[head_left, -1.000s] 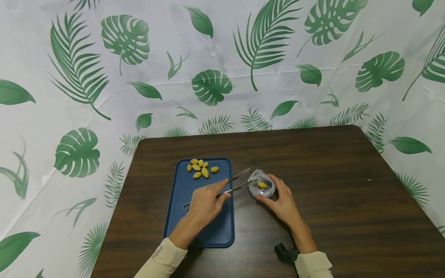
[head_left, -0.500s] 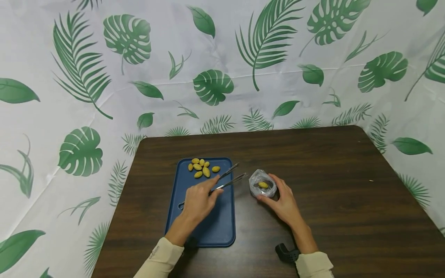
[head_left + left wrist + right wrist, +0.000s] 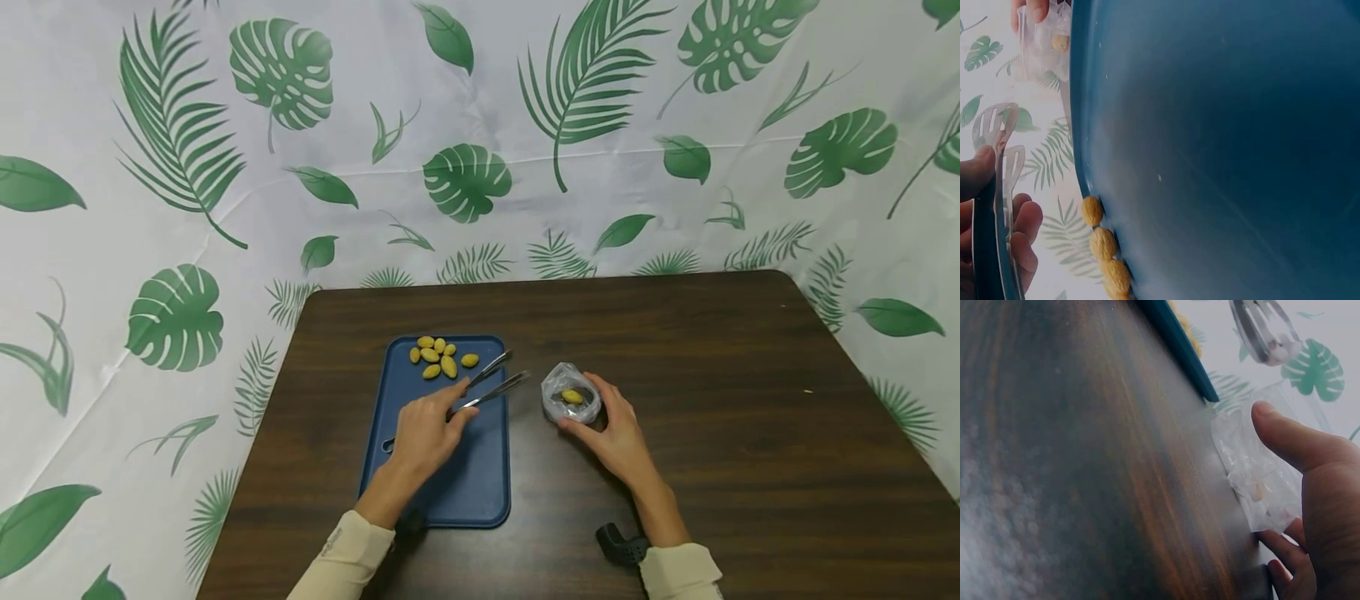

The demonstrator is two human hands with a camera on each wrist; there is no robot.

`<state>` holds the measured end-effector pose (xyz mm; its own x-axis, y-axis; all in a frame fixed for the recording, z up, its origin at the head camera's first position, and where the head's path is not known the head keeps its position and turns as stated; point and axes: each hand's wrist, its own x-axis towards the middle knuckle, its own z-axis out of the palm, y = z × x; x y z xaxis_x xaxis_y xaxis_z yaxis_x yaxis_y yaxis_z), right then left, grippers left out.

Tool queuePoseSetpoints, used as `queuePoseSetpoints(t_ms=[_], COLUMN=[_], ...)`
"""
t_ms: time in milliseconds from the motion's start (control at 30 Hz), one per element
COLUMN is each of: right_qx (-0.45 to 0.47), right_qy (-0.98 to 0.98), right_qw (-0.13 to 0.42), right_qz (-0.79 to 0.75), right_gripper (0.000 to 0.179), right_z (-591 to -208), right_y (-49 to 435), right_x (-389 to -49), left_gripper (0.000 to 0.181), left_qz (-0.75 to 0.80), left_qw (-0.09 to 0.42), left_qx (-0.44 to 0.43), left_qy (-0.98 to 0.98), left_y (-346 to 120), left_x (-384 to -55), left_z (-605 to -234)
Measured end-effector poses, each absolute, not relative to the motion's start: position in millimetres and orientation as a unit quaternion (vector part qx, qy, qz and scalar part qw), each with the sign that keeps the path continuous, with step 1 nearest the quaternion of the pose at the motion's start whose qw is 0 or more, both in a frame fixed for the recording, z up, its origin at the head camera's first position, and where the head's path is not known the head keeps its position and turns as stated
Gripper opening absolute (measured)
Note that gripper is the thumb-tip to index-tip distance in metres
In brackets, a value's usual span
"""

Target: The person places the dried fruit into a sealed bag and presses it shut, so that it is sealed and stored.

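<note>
My left hand (image 3: 426,432) grips a pair of metal tongs (image 3: 491,385) over the blue tray (image 3: 472,492). The tongs' slotted tips (image 3: 997,128) stand apart, with nothing between them. Several small yellow oval pieces (image 3: 448,367), wrinkled in the left wrist view, lie at the tray's far end. To the right of the tray, my right hand (image 3: 618,437) holds a clear plastic bag (image 3: 557,385), thumb on the near side and fingers curled round the far right side. Inside the bag's open mouth sits one yellow oval piece (image 3: 572,397).
Everything stands on a dark wood table (image 3: 720,400) with rounded far corners. A leaf-printed white cloth (image 3: 465,83) hangs behind it and at both sides. A black strap-like device (image 3: 621,546) is at my right wrist. A tiny pale scrap (image 3: 807,391) lies far right.
The tongs have drawn back left from the bag's mouth to above the tray's right edge, between one second and half a second ago. The right hand keeps its hold on the bag.
</note>
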<state>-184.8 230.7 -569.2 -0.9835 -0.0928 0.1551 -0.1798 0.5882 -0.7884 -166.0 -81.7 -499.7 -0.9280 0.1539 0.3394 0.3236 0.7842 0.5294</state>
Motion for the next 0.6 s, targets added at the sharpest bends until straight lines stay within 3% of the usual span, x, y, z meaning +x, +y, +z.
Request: queuePoseSetpoints(t_ms=[600], right_qx=[0.076], right_qy=[-0.891], right_qw=[0.049], right_qz=[0.444], right_gripper=[0.086], right_z=[-570], right_y=[230], right_x=[-185], left_gripper=[0.047], left_qz=[-0.277], left_qw=[0.152], left_qx=[-0.095], left_qy=[-0.944], left_y=[-99], left_x=[-165], left_z=[-500])
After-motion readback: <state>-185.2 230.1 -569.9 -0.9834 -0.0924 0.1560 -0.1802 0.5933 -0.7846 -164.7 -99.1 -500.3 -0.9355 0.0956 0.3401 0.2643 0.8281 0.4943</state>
